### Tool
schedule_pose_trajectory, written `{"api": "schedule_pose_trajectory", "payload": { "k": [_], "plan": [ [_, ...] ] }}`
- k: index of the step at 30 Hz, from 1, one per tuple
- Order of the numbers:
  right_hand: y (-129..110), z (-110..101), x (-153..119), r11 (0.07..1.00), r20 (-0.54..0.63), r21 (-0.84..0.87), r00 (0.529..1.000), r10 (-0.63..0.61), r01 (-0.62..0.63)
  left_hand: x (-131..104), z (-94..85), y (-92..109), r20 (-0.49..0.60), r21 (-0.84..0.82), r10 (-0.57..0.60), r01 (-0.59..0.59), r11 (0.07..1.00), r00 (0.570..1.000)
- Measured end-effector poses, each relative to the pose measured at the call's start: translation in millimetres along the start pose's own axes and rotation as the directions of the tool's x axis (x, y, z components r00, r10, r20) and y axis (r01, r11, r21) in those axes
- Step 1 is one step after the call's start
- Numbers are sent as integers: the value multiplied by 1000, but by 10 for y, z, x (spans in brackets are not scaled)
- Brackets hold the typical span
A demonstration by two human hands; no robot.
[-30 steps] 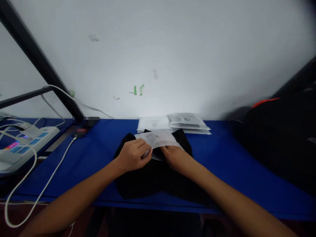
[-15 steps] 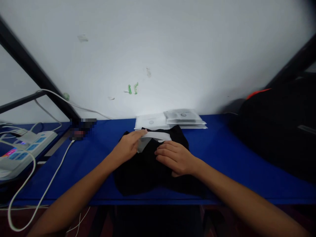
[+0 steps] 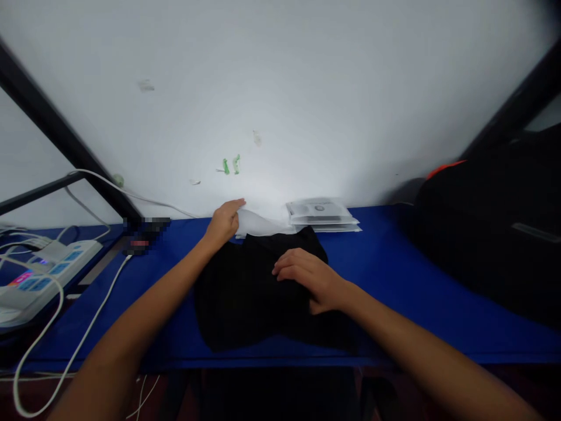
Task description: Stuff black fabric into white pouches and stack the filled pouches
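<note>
Black folded cloth (image 3: 249,298), which looks like a garment, lies on the table in front of me. My left hand (image 3: 223,223) is at the cloth's far left corner, its fingers closed on the edge of a thin white sheet (image 3: 260,224). The sheet is bent and slightly raised behind the cloth; whether it is paper or plastic I cannot tell. My right hand (image 3: 309,278) is over the right part of the cloth, fingers loosely curved and thumb apart, gripping nothing. Whether its fingertips press the cloth is unclear.
Flat translucent packets (image 3: 322,215) are stacked against the wall. A large black bag (image 3: 491,234) stands at the right of the blue table (image 3: 372,280). At the left are a white power strip (image 3: 56,269), a blurred dark object (image 3: 146,234) and a looping white cable (image 3: 94,318).
The white sheet has come out of the black cloth's opening, moving back with my left hand. The cloth now lies flatter and darker on top. My right hand has stayed nearly in place.
</note>
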State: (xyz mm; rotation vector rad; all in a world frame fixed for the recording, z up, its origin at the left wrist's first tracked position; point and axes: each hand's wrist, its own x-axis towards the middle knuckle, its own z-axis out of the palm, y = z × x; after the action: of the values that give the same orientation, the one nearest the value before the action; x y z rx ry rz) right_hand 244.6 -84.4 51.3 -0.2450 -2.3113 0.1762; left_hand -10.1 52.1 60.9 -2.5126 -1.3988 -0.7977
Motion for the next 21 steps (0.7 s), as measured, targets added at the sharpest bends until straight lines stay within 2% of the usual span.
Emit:
{"api": "schedule_pose_trajectory", "payload": {
  "k": [2,5,9,16,18,21],
  "plan": [
    [30,27,-9,999,79,-27,997,23,-21,84,174,-17,149,45,-31,24,999,988],
    [61,45,-16,997,159,-42,985,73,-67,147,352,-13,329,64,-44,24,998,943],
    [62,33,-12,991,187,-53,974,131,-123,158,381,48,496,76,-50,14,997,867],
    [33,15,-3,989,180,-117,977,113,-93,116,372,216,597,21,0,-15,1000,802],
    [25,-1,-2,981,182,-162,974,134,-105,126,390,216,596,19,-13,3,1000,803],
    [11,-30,-6,972,204,-181,961,189,-153,138,360,225,547,6,-38,41,999,836]
  ]
}}
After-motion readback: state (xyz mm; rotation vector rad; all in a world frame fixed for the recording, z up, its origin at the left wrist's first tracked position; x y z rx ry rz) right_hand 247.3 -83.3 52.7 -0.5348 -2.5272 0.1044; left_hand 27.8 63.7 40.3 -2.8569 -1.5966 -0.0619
